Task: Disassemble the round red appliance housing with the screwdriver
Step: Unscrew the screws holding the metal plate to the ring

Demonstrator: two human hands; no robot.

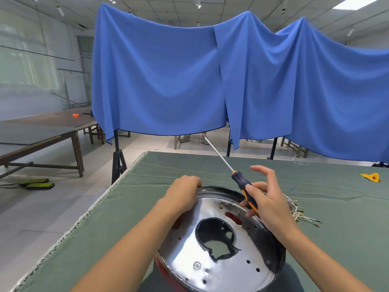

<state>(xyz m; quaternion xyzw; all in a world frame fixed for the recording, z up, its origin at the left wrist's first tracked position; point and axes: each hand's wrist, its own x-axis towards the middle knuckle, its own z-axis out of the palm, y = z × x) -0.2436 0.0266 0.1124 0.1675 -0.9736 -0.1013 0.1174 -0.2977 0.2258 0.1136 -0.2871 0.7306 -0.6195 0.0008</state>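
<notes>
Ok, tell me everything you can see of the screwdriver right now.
The screwdriver has a dark blue and orange handle that looks like plastic or rubber, and a long, thin, bare metal shaft. The right hand holds the handle between thumb and lower fingers, index finger lifted clear. It is tilted, tip pointing up, away from the person and to their left, in the air and touching nothing. It hangs above the far rim of the round red appliance housing. The tip type is too small to tell.

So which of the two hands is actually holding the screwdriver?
The right hand: its thumb and fingers pinch the screwdriver by the handle, shaft pointing up and away. The left hand only grips the far rim of the housing.
</notes>
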